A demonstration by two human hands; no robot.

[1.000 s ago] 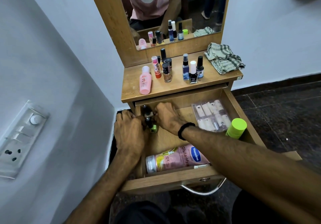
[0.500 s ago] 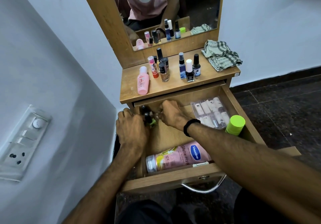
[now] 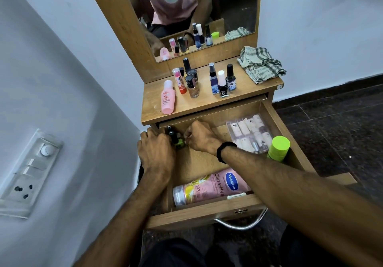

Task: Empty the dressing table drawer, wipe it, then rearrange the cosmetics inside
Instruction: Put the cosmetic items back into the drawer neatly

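The wooden drawer (image 3: 207, 214) is pulled open. In its back left corner stand small dark-capped nail polish bottles (image 3: 173, 137), one with a green body (image 3: 179, 144). My left hand (image 3: 155, 153) and my right hand (image 3: 200, 137) close in on them from either side, fingers curled against the bottles. A pink Vaseline lotion bottle (image 3: 211, 187) lies along the drawer front. A clear box of small tubes (image 3: 249, 134) sits at the back right, and a lime-green capped bottle (image 3: 278, 148) stands by the right wall.
On the tabletop (image 3: 207, 103) stand a pink bottle (image 3: 167, 98), several nail polishes (image 3: 192, 82) and small spray bottles (image 3: 221, 80), plus a crumpled checked cloth (image 3: 261, 64). A mirror (image 3: 196, 12) rises behind. A wall with a switch panel (image 3: 31, 171) is close on the left.
Both hands stay on the small bottles in the back left corner, shifting slightly deeper. The view has tilted up a little.
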